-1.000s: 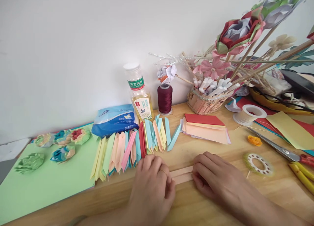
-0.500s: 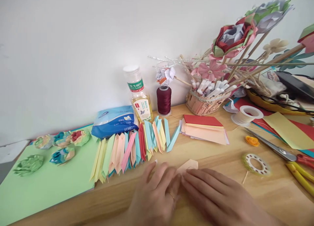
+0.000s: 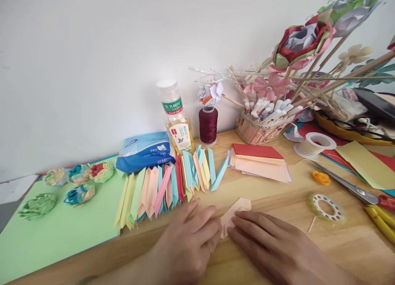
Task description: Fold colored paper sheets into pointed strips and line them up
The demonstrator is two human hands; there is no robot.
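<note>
A folded piece of peach paper point(image 3: 236, 210) lies slantwise on the wooden table between my hands. My left hand point(image 3: 188, 246) rests at its lower left edge, fingers spread, the index fingertip touching the paper. A ring shows on one of its fingers, and its thumb is mostly hidden. My right hand point(image 3: 271, 244) lies over the paper's right side with outstretched fingers pressing on it. Beyond my left hand stands a row of folded paper strips point(image 3: 151, 190) in several colours. A stack of paper rectangles point(image 3: 259, 163), red on top, lies beyond the paper.
Behind the strips are a blue tissue pack point(image 3: 145, 151), a bottle point(image 3: 179, 128) and a maroon thread spool point(image 3: 208, 124). Paper rosettes point(image 3: 37, 206) sit on green paper point(image 3: 61, 244) at left. Scissors point(image 3: 354, 190), a tape roll point(image 3: 327, 207) and a pen basket point(image 3: 262, 130) occupy the right.
My left hand has shifted left and its fingers have spread away from the right hand. More of the peach paper now shows between them. The view has shifted slightly.
</note>
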